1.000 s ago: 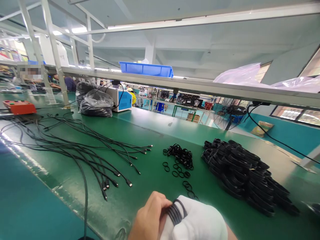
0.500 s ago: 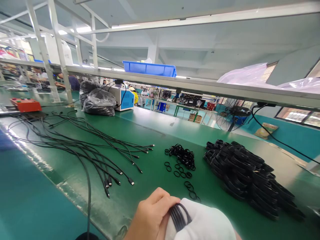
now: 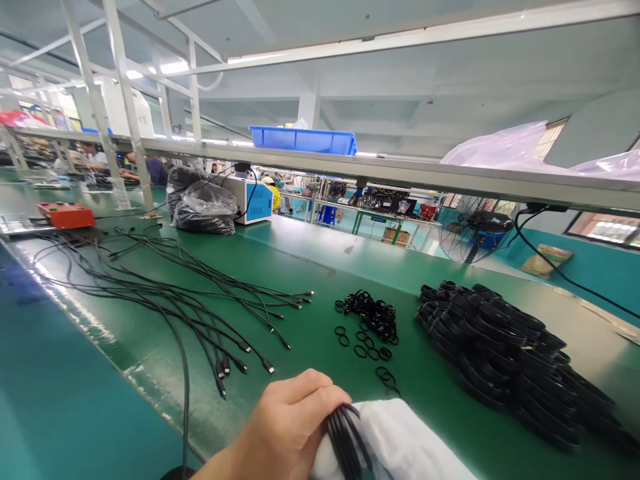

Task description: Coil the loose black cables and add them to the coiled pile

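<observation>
At the bottom of the view, my bare left hand (image 3: 303,407) is closed around a coiled black cable (image 3: 344,437), the thumb lying over its upper strands. My right hand (image 3: 400,430), in a white glove, presses against the same coil from the right; its fingers are mostly hidden behind and under it. Just beyond my hands, small black rings (image 3: 373,353) lie scattered before a heap of similar rings (image 3: 371,312). To the left, long loose black cables (image 3: 190,319) stretch across the green table with their plug ends pointing toward me.
A large pile of coiled black cables (image 3: 500,353) stands at the right. Farther back are an orange control box (image 3: 67,215), plastic-bagged goods (image 3: 205,210) and a blue-white machine (image 3: 255,200). A shelf with a blue bin (image 3: 303,141) crosses above the table (image 3: 300,257).
My hands and the coil have shifted slightly left. More of my left wrist and of the coil's strands now shows, and the whole scene sits a little farther right.
</observation>
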The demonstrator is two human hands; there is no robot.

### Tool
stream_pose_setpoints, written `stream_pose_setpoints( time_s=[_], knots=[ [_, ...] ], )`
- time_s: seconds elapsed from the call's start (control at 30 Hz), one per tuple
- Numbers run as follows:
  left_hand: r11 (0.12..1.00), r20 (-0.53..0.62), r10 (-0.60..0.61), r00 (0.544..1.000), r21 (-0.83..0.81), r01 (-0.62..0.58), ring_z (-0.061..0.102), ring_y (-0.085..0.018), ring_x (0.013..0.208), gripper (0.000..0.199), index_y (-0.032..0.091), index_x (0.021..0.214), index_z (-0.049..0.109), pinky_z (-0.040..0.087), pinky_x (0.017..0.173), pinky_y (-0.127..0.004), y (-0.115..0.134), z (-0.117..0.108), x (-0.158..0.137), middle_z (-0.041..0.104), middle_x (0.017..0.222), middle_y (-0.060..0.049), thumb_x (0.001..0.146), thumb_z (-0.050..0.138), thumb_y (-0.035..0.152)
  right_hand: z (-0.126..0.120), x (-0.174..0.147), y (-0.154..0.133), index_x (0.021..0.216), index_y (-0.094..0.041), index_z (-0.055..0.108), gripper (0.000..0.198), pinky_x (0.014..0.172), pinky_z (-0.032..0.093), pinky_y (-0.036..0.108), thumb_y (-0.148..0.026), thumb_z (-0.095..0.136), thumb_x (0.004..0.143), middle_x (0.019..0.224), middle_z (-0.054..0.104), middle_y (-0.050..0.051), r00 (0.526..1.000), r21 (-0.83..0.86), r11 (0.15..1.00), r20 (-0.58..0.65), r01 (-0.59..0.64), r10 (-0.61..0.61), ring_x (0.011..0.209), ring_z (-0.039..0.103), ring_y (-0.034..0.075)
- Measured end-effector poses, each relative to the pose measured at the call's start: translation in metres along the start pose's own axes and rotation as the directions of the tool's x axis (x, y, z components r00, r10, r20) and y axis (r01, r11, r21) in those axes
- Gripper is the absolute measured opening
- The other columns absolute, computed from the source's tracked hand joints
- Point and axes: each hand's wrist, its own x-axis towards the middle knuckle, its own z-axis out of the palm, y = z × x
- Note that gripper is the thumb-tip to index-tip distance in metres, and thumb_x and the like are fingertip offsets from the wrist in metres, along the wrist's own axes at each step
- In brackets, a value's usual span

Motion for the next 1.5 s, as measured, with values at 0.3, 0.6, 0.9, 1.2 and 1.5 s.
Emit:
stream_pose_setpoints(
  time_s=[0.3,0.6,0.9,1.2,1.5],
  knots=[
    [0.966,0.204,-0.231,0.951,-0.065,0.249,0.058,-0.014,0.081,0.033,0.02,0.094,0.066,0.045,0.074,-0.021,0.002,-0.006,0.012,0.063,0.089,-0.003,0.083,0.039,0.004,0.006,0.019,0.005,0.124,-0.022,0.046,0.088,0.086,0.043,0.038,-0.043,0.082,0.046,0.111,0.056,0.008,0.985,0.213,0.968,-0.071,-0.137,0.155,0.102,0.052,0.026],
    [0.943,0.22,-0.315,0.923,-0.035,0.33,0.057,-0.014,0.076,0.03,0.019,0.084,0.067,0.043,0.07,-0.022,-0.004,-0.001,0.016,0.063,0.084,-0.002,0.083,0.04,0.007,0.015,0.046,0.02,0.104,-0.018,0.051,0.077,0.059,0.047,0.024,-0.013,0.084,0.035,0.081,0.061,0.0,0.991,0.357,0.925,0.017,-0.13,0.133,0.073,0.058,0.015],
    [0.784,0.171,-0.596,0.785,-0.089,0.614,0.053,-0.013,0.062,0.016,0.02,0.091,0.057,0.04,0.058,-0.022,-0.006,0.003,0.02,0.056,0.067,0.004,0.079,0.048,0.017,0.012,0.047,0.02,0.084,-0.007,0.063,0.035,0.06,0.053,0.031,-0.024,0.072,0.055,0.069,0.064,0.007,0.977,0.472,0.859,0.023,-0.199,0.213,0.06,0.063,0.016],
    [0.698,0.114,-0.708,0.696,-0.034,0.715,0.048,-0.012,0.055,0.008,0.02,0.08,0.05,0.034,0.049,-0.021,-0.006,0.018,0.025,0.053,0.06,0.005,0.072,0.052,0.019,0.016,0.047,0.025,0.075,-0.008,0.063,0.025,0.059,0.051,0.027,-0.021,0.071,0.055,0.067,0.064,0.005,0.968,0.385,0.894,-0.012,-0.228,0.252,0.057,0.062,0.014],
    [0.81,0.04,-0.576,0.816,0.164,0.563,0.052,-0.012,0.061,0.017,0.023,0.079,0.055,0.038,0.056,-0.022,-0.001,0.008,0.021,0.056,0.077,0.004,0.07,0.048,0.01,0.02,0.052,0.035,0.075,-0.009,0.06,0.033,0.049,0.053,0.027,-0.026,0.074,0.05,0.062,0.063,0.005,0.978,0.555,0.807,0.066,-0.2,0.196,0.055,0.062,0.017]
  ],
)
